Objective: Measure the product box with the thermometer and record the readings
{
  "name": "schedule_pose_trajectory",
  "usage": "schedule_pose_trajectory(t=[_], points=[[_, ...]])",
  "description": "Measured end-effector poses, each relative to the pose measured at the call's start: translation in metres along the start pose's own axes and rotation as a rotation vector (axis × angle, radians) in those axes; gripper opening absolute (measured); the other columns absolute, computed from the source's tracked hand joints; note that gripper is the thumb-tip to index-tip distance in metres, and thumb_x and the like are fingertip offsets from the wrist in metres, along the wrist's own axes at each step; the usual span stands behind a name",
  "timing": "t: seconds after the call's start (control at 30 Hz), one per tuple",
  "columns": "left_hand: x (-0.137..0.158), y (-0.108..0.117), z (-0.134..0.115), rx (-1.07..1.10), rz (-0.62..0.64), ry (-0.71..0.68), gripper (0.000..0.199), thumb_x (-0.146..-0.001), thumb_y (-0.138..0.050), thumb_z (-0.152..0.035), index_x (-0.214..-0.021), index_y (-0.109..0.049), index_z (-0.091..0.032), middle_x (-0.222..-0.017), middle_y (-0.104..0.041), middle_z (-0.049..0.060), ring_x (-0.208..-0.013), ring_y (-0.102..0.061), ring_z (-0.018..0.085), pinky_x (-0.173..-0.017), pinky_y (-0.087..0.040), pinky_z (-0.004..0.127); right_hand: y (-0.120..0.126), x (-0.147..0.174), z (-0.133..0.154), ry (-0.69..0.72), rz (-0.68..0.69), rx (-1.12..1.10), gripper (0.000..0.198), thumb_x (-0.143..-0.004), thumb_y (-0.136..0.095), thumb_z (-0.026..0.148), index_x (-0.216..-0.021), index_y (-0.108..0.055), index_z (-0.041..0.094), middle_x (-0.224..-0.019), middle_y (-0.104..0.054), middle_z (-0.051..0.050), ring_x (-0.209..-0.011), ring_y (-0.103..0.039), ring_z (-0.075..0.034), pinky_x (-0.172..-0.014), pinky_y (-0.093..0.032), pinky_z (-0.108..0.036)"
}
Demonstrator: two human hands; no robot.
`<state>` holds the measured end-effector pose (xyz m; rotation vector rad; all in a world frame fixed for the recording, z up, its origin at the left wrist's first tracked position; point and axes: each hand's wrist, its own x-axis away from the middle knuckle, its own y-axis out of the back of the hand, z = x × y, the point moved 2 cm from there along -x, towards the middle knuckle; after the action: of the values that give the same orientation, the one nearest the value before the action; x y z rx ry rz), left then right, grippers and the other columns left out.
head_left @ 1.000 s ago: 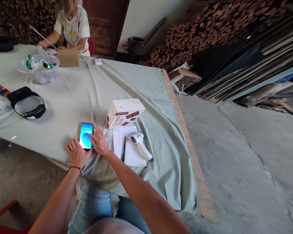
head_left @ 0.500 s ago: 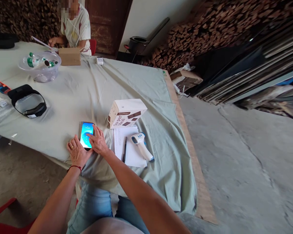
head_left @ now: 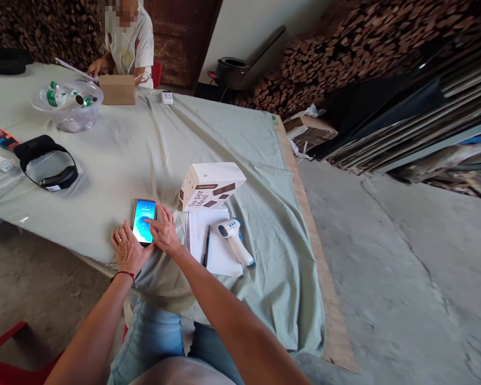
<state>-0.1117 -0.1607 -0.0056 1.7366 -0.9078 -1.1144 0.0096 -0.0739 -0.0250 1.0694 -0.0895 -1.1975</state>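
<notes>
A smartphone (head_left: pixel 143 227) with a bright blue screen is at the near edge of the cloth-covered table. My left hand (head_left: pixel 130 248) grips its lower left corner, the thumb along the bottom edge and the other fingers at the left side. My right hand (head_left: pixel 165 232) has its index finger on the screen, with the other fingers apart by the phone's right edge. Just right of my hands lies a spiral notebook (head_left: pixel 220 256), bearing a black pen (head_left: pixel 207 246) and a white-and-blue infrared thermometer (head_left: pixel 236 243). A white "Super Meal" box (head_left: pixel 212 187) stands behind the notebook.
A black headset (head_left: pixel 48 163) and a clear plastic bowl (head_left: pixel 74 120) with green-labelled bottles stand to the left. Across the table, a person (head_left: pixel 130 45) sits behind a cardboard box (head_left: pixel 118 90). A red plastic chair (head_left: pixel 8 353) is at lower left. Firewood lines the wall.
The view has shifted slightly, so the table's things appear a little further right. My hands keep their places at the phone, the right index finger still on its screen.
</notes>
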Motion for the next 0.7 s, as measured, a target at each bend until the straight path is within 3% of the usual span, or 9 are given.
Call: schedule_pose_trajectory(t=[0.23,0.53,0.7], points=[[0.0,-0.002,0.001,0.007,-0.008,-0.003,0.099,-0.079,-0.066,-0.06,-0.148,-0.033,0.003,-0.132,-0.055,0.029,-0.124,-0.051,0.04,-0.112,-0.032,0.058,-0.001,0.008,0.0,0.0,0.058,0.044,0.03,-0.09,-0.059,0.016,-0.11,-0.079,0.027,-0.16,-0.041,-0.006,-0.147,-0.035,-0.031,-0.122,-0.028,-0.055],[0.0,0.001,0.0,0.023,0.028,0.007,0.093,-0.08,-0.068,-0.053,-0.147,-0.035,0.003,-0.133,-0.054,0.029,-0.126,-0.05,0.04,-0.114,-0.03,0.059,-0.012,-0.012,0.011,-0.036,0.053,0.08,0.029,-0.091,-0.06,0.018,-0.111,-0.078,0.026,-0.159,-0.042,-0.007,-0.148,-0.034,-0.031,-0.121,-0.029,-0.055],[-0.001,0.003,-0.001,0.03,0.044,0.005,0.094,-0.08,-0.068,-0.054,-0.147,-0.033,0.003,-0.133,-0.054,0.03,-0.126,-0.049,0.041,-0.113,-0.03,0.059,-0.01,-0.013,0.012,-0.073,-0.043,0.03,0.027,-0.094,-0.057,0.021,-0.109,-0.078,0.026,-0.158,-0.042,-0.007,-0.146,-0.035,-0.031,-0.121,-0.033,-0.054]])
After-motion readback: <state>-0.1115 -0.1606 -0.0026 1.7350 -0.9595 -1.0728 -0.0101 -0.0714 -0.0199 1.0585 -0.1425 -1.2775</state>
